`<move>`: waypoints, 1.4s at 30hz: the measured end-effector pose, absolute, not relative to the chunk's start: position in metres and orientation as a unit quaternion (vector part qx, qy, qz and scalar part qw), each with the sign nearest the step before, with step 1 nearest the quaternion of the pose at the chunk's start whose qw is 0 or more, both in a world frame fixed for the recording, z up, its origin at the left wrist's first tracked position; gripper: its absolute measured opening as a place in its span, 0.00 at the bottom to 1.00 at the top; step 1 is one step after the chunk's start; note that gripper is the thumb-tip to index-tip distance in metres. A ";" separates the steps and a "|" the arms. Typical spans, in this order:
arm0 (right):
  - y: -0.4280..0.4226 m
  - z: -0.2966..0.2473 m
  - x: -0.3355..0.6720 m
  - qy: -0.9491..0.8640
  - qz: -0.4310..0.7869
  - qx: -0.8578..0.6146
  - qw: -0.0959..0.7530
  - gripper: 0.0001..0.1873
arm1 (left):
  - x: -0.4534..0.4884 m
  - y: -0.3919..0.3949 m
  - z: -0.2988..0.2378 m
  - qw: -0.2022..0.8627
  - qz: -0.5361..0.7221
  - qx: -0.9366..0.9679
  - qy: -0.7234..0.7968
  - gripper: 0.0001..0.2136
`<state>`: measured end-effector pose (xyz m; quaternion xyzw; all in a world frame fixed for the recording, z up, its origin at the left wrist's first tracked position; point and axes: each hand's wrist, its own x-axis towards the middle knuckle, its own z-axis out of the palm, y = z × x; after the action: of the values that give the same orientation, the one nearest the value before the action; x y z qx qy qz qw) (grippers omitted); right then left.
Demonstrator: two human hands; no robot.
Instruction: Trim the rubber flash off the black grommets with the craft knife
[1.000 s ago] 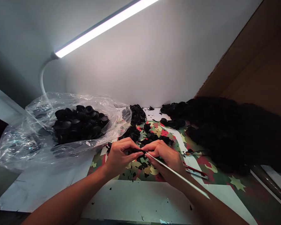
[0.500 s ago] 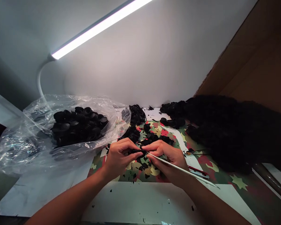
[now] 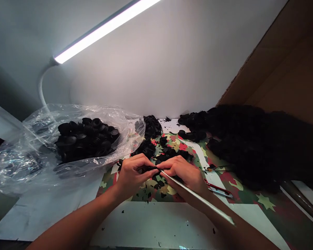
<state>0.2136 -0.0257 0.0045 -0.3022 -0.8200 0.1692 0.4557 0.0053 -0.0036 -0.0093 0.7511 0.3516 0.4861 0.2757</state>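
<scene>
Two hands meet over a small black piece (image 3: 151, 168), a slim pale rod (image 3: 198, 195) angled in at its edge.
The left hand (image 3: 134, 173) pinches the piece between thumb and fingers, mostly covering it; the right hand (image 3: 186, 173) is closed around the rod near its tip, the shaft slanting back over the wrist, and whether its fingertips also touch the piece cannot be told. Under and beyond them, black scraps (image 3: 147, 147) litter a camouflage-patterned sheet (image 3: 281, 218). A red-handled tool (image 3: 220, 190) lies just beside the right wrist. To the left, a clear plastic bag (image 3: 18, 166) holds ribbed black parts (image 3: 86, 139); to the right rises a dark heap (image 3: 250, 149). A lit lamp (image 3: 106, 31) hangs above.
</scene>
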 end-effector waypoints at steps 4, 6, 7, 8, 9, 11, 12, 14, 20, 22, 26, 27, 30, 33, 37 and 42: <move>-0.029 0.001 0.203 -0.817 0.072 -0.314 0.479 0.09 | 0.007 -0.004 -0.010 0.271 0.485 0.748 0.362 0.05; -0.029 -0.003 0.200 -0.795 0.054 -0.330 0.506 0.09 | 0.007 -0.005 -0.010 0.283 0.490 0.739 0.365 0.05; -0.029 -0.005 0.200 -0.781 0.056 -0.349 0.515 0.08 | 0.008 -0.005 -0.010 0.292 0.495 0.734 0.362 0.04; -0.028 -0.007 0.202 -0.765 0.067 -0.375 0.519 0.08 | 0.008 -0.005 -0.010 0.302 0.501 0.728 0.357 0.04; -0.027 -0.008 0.204 -0.747 0.085 -0.407 0.519 0.08 | 0.008 -0.005 -0.010 0.312 0.506 0.723 0.351 0.05; -0.023 -0.008 0.210 -0.709 0.142 -0.462 0.514 0.09 | 0.008 -0.005 -0.009 0.332 0.519 0.713 0.334 0.08; -0.021 -0.008 0.213 -0.689 0.177 -0.478 0.515 0.10 | 0.008 -0.005 -0.009 0.342 0.525 0.708 0.327 0.09; -0.017 -0.006 0.218 -0.652 0.237 -0.493 0.526 0.11 | 0.008 -0.006 -0.007 0.357 0.534 0.699 0.315 0.10; -0.010 -0.005 0.221 -0.614 0.308 -0.492 0.535 0.13 | 0.008 -0.006 -0.005 0.377 0.545 0.684 0.307 0.12; -0.010 -0.006 0.221 -0.613 0.320 -0.496 0.525 0.13 | 0.007 -0.005 -0.006 0.385 0.543 0.679 0.309 0.12; -0.012 -0.005 0.221 -0.607 0.363 -0.515 0.484 0.15 | 0.007 -0.004 -0.009 0.430 0.537 0.654 0.314 0.14; -0.012 -0.004 0.221 -0.606 0.375 -0.519 0.473 0.16 | 0.007 -0.004 -0.010 0.453 0.537 0.637 0.316 0.15; -0.013 -0.003 0.220 -0.625 0.354 -0.534 0.446 0.17 | 0.008 -0.005 -0.013 0.517 0.534 0.585 0.324 0.24; -0.011 -0.003 0.220 -0.646 0.314 -0.540 0.439 0.16 | 0.008 -0.006 -0.015 0.540 0.526 0.569 0.328 0.28; -0.010 -0.004 0.221 -0.621 0.364 -0.538 0.439 0.17 | 0.008 -0.007 -0.016 0.534 0.525 0.577 0.327 0.27; -0.013 -0.006 0.220 -0.619 0.368 -0.542 0.434 0.16 | 0.008 -0.007 -0.016 0.535 0.523 0.576 0.330 0.26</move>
<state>0.2202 -0.0126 -0.0056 -0.5418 -0.6188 0.3676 0.4340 0.0079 -0.0073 -0.0155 0.5759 0.3298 0.5227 0.5351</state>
